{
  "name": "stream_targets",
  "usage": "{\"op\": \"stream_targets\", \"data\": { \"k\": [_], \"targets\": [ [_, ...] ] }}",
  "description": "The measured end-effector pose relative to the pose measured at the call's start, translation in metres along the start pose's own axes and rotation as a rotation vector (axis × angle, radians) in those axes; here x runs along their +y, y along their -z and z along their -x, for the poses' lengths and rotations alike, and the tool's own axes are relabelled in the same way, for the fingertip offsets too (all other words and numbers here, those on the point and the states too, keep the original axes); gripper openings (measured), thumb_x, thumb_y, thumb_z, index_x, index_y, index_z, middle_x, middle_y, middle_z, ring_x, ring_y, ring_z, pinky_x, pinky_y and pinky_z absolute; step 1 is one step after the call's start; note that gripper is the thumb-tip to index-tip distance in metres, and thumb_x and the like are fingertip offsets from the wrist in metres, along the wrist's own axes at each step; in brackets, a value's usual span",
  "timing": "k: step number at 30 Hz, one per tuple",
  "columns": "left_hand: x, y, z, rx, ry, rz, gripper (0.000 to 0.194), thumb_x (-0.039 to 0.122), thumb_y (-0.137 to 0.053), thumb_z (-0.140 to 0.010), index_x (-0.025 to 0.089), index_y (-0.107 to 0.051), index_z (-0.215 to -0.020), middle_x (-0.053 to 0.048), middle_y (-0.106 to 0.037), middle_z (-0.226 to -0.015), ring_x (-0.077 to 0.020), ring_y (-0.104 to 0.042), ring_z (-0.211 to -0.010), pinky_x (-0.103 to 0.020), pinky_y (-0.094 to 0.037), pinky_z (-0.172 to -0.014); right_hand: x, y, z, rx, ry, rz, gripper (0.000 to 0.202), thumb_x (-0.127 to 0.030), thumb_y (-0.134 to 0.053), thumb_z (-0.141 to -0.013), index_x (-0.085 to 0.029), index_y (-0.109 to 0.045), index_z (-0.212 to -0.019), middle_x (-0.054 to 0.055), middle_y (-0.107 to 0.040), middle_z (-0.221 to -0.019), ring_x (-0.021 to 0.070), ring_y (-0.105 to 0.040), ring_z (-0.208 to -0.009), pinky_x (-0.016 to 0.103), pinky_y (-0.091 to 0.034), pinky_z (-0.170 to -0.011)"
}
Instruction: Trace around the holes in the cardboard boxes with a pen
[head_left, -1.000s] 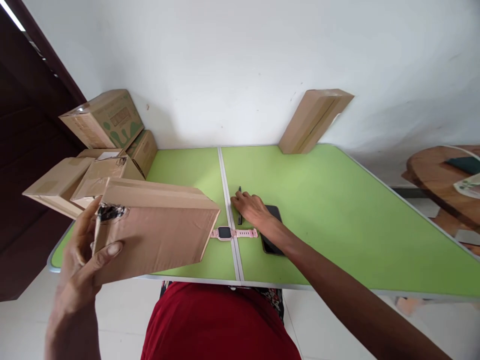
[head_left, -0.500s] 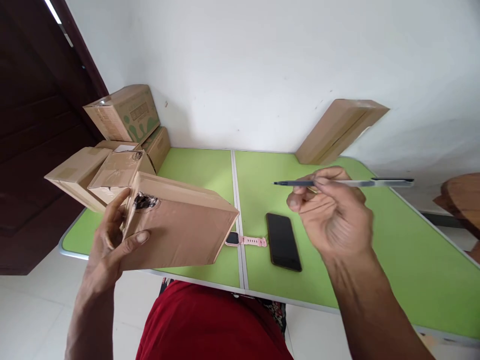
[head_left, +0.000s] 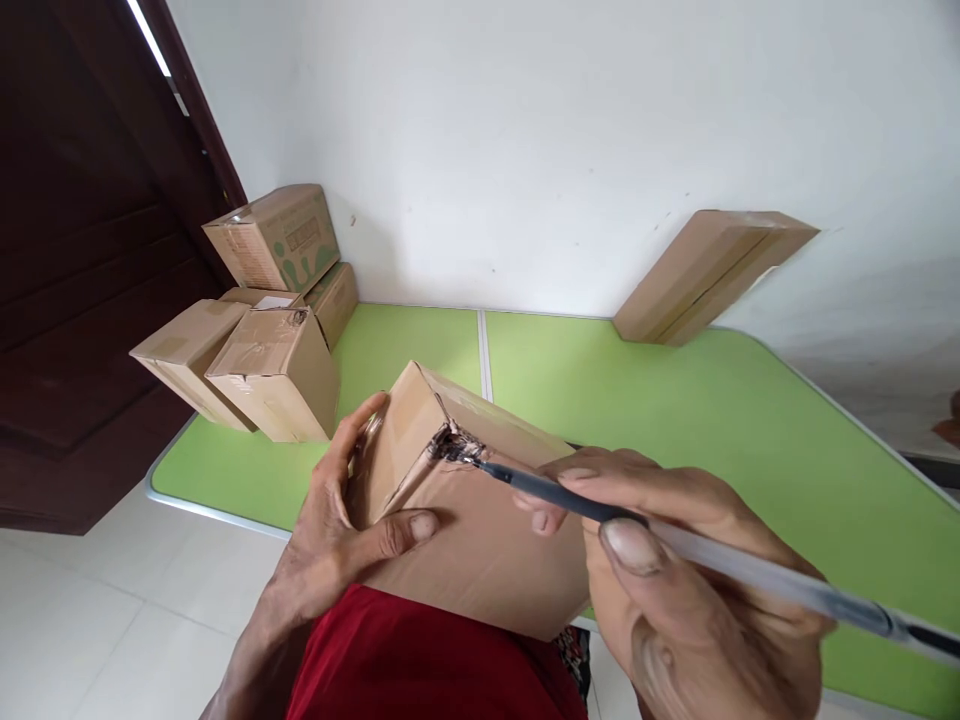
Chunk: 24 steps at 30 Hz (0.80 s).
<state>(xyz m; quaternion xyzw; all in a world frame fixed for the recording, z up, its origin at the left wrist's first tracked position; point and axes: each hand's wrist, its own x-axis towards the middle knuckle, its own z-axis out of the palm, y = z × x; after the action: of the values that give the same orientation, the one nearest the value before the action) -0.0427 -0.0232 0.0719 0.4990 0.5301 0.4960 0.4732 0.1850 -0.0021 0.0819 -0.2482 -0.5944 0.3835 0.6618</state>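
A brown cardboard box [head_left: 495, 560] is tilted up in front of my red shirt, gripped at its left end by my left hand [head_left: 337, 530]. Its thumb lies on the near face and the fingers wrap behind. At the box's upper corner is a black scribbled, torn-looking patch [head_left: 454, 443]. My right hand [head_left: 690, 570] pinches a pen [head_left: 577, 500] with a dark grip and clear barrel. The pen's tip is at the edge of that patch. Part of the right hand's fingers is against or just in front of the box; contact there is unclear.
Several cardboard boxes [head_left: 277, 370] are stacked at the back left of the green table [head_left: 420, 335]. A long carton [head_left: 712, 275] leans on the white wall at the back right. A dark door [head_left: 97, 250] stands at the left.
The box has moved right and turned, bringing its marked corner up to the middle. My right hand has brought the pen down and left onto it. The phone and pink-strapped watch are now hidden.
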Motion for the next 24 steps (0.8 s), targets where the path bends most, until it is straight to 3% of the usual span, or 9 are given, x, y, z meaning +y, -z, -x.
{"op": "stream_targets", "data": {
  "k": [4,9,15,24],
  "targets": [
    [0.001,-0.006,-0.002,-0.011,-0.001,-0.003,0.106,0.056,-0.099,-0.071,0.034,-0.049,-0.162,-0.009,-0.067,-0.146,-0.0390,-0.063,-0.135,-0.052,-0.051,-0.114,0.000,0.003,0.006,-0.030,0.101,0.130,0.030,-0.011,-0.070,-0.101,-0.027,-0.083,-0.122,0.003,-0.082,-0.111,0.0229,-0.075,-0.109,0.039,-0.063,-0.092],
    [0.005,-0.009,-0.001,-0.031,0.021,0.011,0.108,0.057,-0.099,-0.070,0.035,-0.048,-0.163,-0.009,-0.066,-0.146,-0.0408,-0.061,-0.137,-0.055,-0.050,-0.114,-0.006,0.005,0.004,-0.054,0.154,0.173,0.041,-0.002,-0.068,-0.094,-0.025,-0.081,-0.125,0.003,-0.085,-0.115,0.0252,-0.077,-0.112,0.042,-0.062,-0.093],
    [0.004,-0.012,0.000,-0.031,0.014,-0.019,0.109,0.060,-0.097,-0.071,0.034,-0.047,-0.164,-0.012,-0.063,-0.151,-0.0446,-0.058,-0.140,-0.063,-0.045,-0.119,-0.011,0.005,0.002,-0.066,0.193,0.263,0.039,-0.002,-0.069,-0.091,-0.025,-0.081,-0.121,0.003,-0.086,-0.121,0.0250,-0.080,-0.111,0.039,-0.063,-0.089],
    [0.006,-0.017,0.000,-0.042,0.014,-0.040,0.106,0.058,-0.097,-0.073,0.036,-0.048,-0.164,-0.011,-0.061,-0.156,-0.0430,-0.055,-0.146,-0.061,-0.044,-0.122,-0.009,0.007,0.004,-0.067,0.199,0.328,0.041,-0.004,-0.070,-0.091,-0.028,-0.080,-0.122,0.004,-0.086,-0.119,0.0272,-0.080,-0.112,0.041,-0.065,-0.084]
  ]
}}
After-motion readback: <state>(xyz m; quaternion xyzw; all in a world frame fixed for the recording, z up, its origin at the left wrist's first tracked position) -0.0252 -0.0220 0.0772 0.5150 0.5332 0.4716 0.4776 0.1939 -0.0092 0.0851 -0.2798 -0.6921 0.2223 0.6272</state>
